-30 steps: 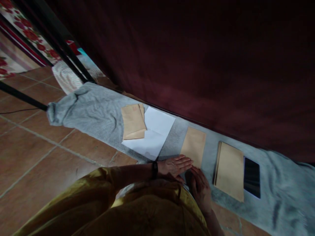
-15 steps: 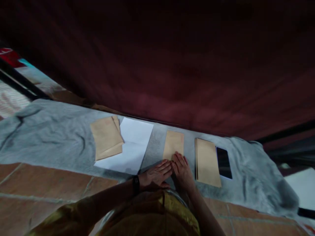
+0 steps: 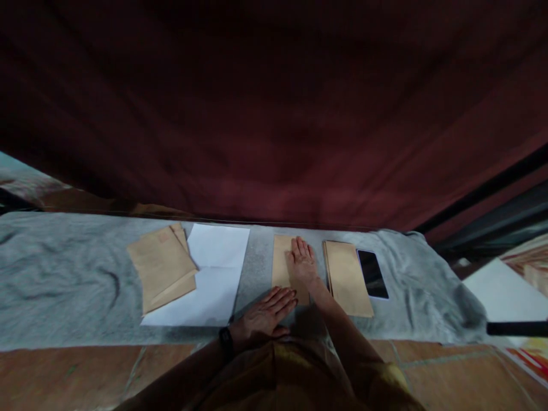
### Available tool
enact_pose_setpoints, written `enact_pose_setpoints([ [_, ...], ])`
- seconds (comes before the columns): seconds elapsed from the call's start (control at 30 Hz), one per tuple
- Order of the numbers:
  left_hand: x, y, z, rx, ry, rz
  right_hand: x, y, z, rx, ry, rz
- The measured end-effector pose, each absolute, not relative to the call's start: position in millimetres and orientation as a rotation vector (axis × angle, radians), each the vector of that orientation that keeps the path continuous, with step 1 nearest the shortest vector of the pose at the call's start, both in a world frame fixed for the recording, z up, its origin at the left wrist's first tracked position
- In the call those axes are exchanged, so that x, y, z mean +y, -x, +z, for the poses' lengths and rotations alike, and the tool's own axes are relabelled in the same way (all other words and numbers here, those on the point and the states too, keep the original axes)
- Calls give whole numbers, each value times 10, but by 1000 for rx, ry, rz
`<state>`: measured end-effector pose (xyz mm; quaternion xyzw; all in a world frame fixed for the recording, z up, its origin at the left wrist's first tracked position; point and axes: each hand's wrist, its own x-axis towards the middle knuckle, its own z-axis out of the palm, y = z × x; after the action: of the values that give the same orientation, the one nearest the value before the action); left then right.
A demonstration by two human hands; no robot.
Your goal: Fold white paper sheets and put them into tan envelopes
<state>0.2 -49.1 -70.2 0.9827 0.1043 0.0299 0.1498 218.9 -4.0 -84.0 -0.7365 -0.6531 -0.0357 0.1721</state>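
A brown paper envelope lies flat on the grey cloth in front of me. My right hand rests flat on its upper right part, fingers stretched out. At its lower left edge lies my left hand, also flat with the fingers extended and a dark band on the wrist. To the left, several brown envelopes overlap white paper sheets that have a crease across them. A neat stack of brown envelopes sits just right of my right forearm.
Beside the stack lies a dark-screened phone. A dark red curtain hangs along the far edge of the cloth. Terracotta floor tiles show on the near side. A white panel stands at the far right.
My right hand has slid up the envelope, away from my body, and parted from my left hand. My left hand stays near the envelope's lower end. The view has turned slightly.
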Motion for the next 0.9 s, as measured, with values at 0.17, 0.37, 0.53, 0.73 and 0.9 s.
enact_pose_setpoints([
  [0.17,-487,0,-710,317,-2838,58,-198,-2100,-901,-1845,2056,-142],
  [0.37,-472,-6,-751,285,-2903,66,-766,-2013,-931,-1978,1956,-181],
  [0.53,-484,10,-794,337,-2893,151,-1258,-1931,-865,-2070,1872,-94],
  [0.73,-528,-28,-699,515,-2783,433,-1668,-1907,-757,-2148,1759,33],
  [0.9,-309,-321,-668,784,-2768,480,-1742,-2005,-700,-2199,1676,104],
])
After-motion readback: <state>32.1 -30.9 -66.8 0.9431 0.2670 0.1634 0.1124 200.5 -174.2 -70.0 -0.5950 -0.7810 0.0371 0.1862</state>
